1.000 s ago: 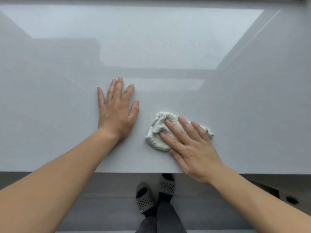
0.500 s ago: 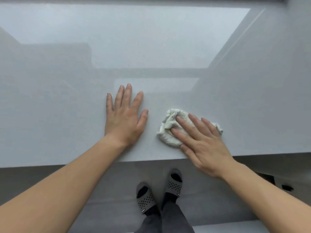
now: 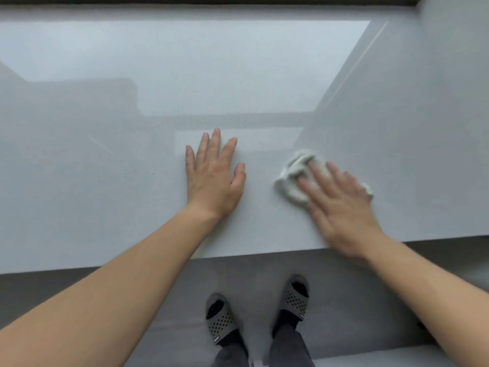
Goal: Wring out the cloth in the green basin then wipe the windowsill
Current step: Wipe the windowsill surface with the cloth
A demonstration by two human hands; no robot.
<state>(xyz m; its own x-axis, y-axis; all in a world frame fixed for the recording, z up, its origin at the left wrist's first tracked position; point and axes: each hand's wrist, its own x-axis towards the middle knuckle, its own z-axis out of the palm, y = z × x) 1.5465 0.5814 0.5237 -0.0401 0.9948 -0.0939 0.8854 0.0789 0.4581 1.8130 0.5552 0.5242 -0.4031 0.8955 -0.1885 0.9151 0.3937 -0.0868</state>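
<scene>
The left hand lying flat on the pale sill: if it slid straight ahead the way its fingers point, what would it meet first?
Nothing, as far as the picture shows. The flat left hand points up the glossy pale grey windowsill toward the far dark edge; the crumpled white cloth lies off to its right, outside that line.

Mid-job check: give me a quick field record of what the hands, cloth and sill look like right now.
left hand: flat on the sill, fingers spread, holding nothing
right hand: palm down, pressing the cloth, motion-blurred
cloth: white, bunched, partly under the right fingers
windowsill: pale grey, glossy
green basin: not in view
stage: wiping under way
</scene>
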